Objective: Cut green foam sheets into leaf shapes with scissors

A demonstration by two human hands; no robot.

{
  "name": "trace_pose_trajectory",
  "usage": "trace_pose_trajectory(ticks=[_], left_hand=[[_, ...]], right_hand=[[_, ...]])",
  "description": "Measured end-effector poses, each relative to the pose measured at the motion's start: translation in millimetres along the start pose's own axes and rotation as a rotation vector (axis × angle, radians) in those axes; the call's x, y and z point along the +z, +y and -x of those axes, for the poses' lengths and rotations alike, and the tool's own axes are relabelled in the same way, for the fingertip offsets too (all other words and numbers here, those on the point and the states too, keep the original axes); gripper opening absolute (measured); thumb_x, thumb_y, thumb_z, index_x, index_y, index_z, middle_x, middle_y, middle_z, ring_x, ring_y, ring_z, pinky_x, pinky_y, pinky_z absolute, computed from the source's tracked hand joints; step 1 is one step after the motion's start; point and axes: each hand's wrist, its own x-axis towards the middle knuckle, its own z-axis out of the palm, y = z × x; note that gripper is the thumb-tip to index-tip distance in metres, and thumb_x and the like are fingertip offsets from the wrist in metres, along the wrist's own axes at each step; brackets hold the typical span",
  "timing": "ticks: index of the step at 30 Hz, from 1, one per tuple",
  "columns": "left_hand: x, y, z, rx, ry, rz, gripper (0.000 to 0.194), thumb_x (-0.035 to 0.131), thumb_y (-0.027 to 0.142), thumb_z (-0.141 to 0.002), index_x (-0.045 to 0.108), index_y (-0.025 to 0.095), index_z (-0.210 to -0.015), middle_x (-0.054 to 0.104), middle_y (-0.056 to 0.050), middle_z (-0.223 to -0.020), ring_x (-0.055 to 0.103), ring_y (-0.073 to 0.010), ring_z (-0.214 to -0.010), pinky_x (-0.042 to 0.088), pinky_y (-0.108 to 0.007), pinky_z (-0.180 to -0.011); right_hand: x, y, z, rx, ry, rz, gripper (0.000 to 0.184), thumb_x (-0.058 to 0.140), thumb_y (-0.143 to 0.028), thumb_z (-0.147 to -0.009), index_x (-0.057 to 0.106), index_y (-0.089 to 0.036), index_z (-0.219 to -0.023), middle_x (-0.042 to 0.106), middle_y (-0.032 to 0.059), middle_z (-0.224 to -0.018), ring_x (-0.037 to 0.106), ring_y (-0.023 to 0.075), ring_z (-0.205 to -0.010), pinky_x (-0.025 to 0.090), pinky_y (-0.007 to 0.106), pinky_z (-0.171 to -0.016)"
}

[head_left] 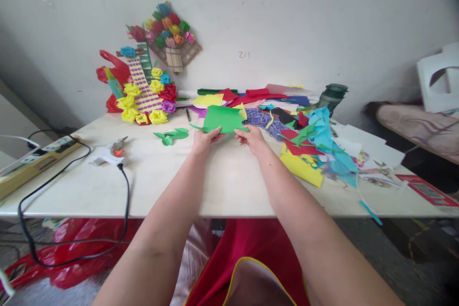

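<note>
A sheet of green paper (223, 119) is stretched between my two hands over the middle of the table. My left hand (208, 137) pinches its lower left corner, and my right hand (250, 137) pinches the lower right one. Thin green ends stick out past the fingers on both sides. To the left of the sheet lie several cut green paper leaves (172, 136). Purple shredded strands (263, 122) lie just beyond my right hand, with yellow paper (301, 169) and red paper (299, 143) further right.
A hot glue gun (107, 153) rests at left, its black cable crossing the table edge to a power strip (39, 165). Paper flowers (145, 103) stand at the back left. A dark green bottle (333, 98) leans behind blue crepe scraps (322, 126). Paper sheets (251, 98) line the wall.
</note>
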Motion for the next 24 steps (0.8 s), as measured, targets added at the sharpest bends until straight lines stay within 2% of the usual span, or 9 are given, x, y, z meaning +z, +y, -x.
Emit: trace_pose_trajectory(ticks=[4, 13, 19, 24], left_hand=[[0.2, -1.8, -1.8, 0.000, 0.025, -0.001, 0.023, 0.078, 0.016, -0.056, 0.062, 0.008, -0.071, 0.066, -0.008, -0.063, 0.066, -0.0185, -0.057, 0.056, -0.029, -0.059], [0.8, -5.1, -5.1, 0.000, 0.061, 0.039, 0.021, 0.076, 0.010, -0.053, 0.059, 0.008, -0.065, 0.065, -0.006, -0.064, 0.062, -0.0142, -0.052, 0.055, -0.027, -0.057], [4.8, -1.9, -2.6, 0.010, 0.093, 0.112, 0.020, 0.074, 0.005, -0.052, 0.059, 0.007, -0.065, 0.063, -0.003, -0.066, 0.060, -0.0112, -0.052, 0.054, -0.026, -0.058], [6.1, -0.6, -0.9, 0.016, 0.077, 0.125, 0.021, 0.074, 0.004, -0.052, 0.058, 0.008, -0.064, 0.062, -0.002, -0.066, 0.061, -0.0117, -0.056, 0.054, -0.025, -0.059]], right_hand=[[3.5, 1.5, -0.5, 0.003, 0.057, 0.020, 0.032, 0.078, -0.018, -0.058, 0.047, -0.016, -0.064, 0.062, -0.0010, -0.050, 0.050, 0.0069, -0.036, 0.041, 0.017, -0.034], [14.4, -3.7, 5.7, 0.047, 0.139, 0.002, 0.025, 0.072, -0.006, -0.066, 0.049, -0.015, -0.070, 0.063, 0.0000, -0.054, 0.061, 0.0108, -0.044, 0.043, 0.015, -0.035], [19.2, -3.2, 4.0, 0.011, 0.194, 0.019, 0.021, 0.069, -0.005, -0.067, 0.050, -0.015, -0.068, 0.060, -0.0023, -0.051, 0.059, 0.0091, -0.043, 0.043, 0.015, -0.036], [21.5, -3.7, 3.6, -0.016, 0.231, 0.044, 0.024, 0.072, -0.010, -0.063, 0.049, -0.016, -0.066, 0.060, -0.0032, -0.049, 0.054, 0.0074, -0.038, 0.043, 0.015, -0.035]])
